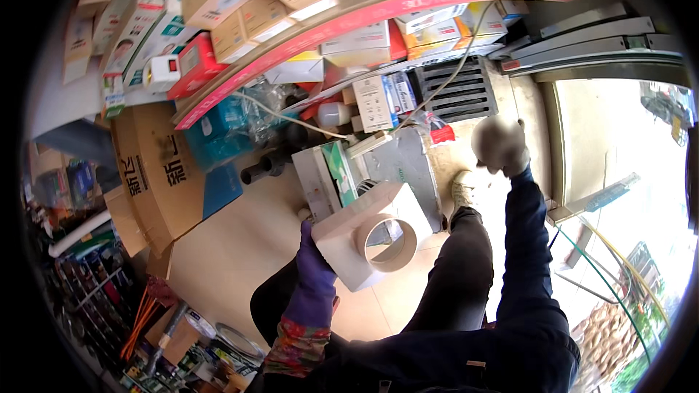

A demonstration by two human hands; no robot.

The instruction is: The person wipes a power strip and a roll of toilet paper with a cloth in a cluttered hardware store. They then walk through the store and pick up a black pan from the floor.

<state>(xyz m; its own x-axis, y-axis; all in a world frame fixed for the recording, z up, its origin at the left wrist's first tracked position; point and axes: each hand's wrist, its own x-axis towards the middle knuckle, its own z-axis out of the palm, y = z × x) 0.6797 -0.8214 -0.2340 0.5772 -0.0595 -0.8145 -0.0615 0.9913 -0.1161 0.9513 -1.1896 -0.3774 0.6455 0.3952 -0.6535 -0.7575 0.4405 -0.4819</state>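
My left hand (315, 265), in a purple rubber glove with a floral cuff, is shut on the left side of a white plastic duct fitting (341, 254). The fitting has a square body and a round collar that frames an opening. To the right, away from the fitting, my right hand (501, 144) reaches forward above the floor. It looks covered by a light-coloured glove and is blurred, so its finger pose and whether it holds anything cannot be told.
Ahead stand a white carton (317, 183), a grey panel (404, 164) and a black grate (456, 87) below shelves with a pink edge strip (377, 22). An open cardboard box (158, 169) lies left. A bright doorway opens at right. A loose cable (461, 65) hangs from the shelf.
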